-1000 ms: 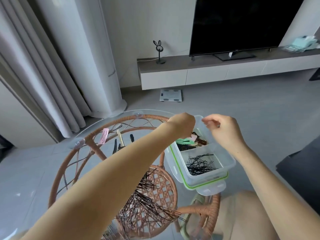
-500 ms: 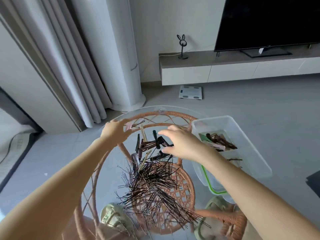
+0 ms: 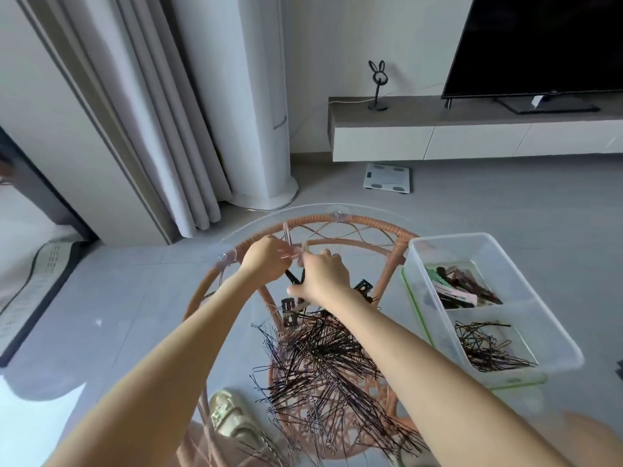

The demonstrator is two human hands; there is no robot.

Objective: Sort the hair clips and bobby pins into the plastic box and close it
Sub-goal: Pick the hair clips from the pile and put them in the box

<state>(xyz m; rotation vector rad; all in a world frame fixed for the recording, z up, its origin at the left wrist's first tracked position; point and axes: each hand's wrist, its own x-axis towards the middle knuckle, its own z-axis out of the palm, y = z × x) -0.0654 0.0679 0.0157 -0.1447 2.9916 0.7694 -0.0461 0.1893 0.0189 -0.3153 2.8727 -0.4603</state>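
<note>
Step in hand, by judgement: gathering loose hair clips off the far part of the table (image 3: 371, 221).

Left hand (image 3: 266, 261) curled round a pink clip (image 3: 290, 255). Right hand (image 3: 323, 278) close against it, fingers curled on black clips (image 3: 294, 277), thumb stuck out low. Exact grip under the right palm hidden.

To do it well:
- Collect several clips per trip, but keep each pinch firm. Glass top is slick and clips likely to skid.
- Sweep up the toothed clips (image 3: 290, 313) just nearer than the right thumb, plus more by the right wrist.
- Avoid dragging the forearm through the bobby pins (image 3: 320, 358). Easy to scatter.
- Drop clips only in the far compartment.

Plastic box (image 3: 418, 261) open, near, off to the right of the right hand. Sorted clips (image 3: 462, 288) in its far compartment, pins (image 3: 488, 348) in the near one. Green-edged lid (image 3: 512, 385) apparently beneath it. Large pin pile on the near side of both hands, partly under the right forearm. Much left to sort.
</note>
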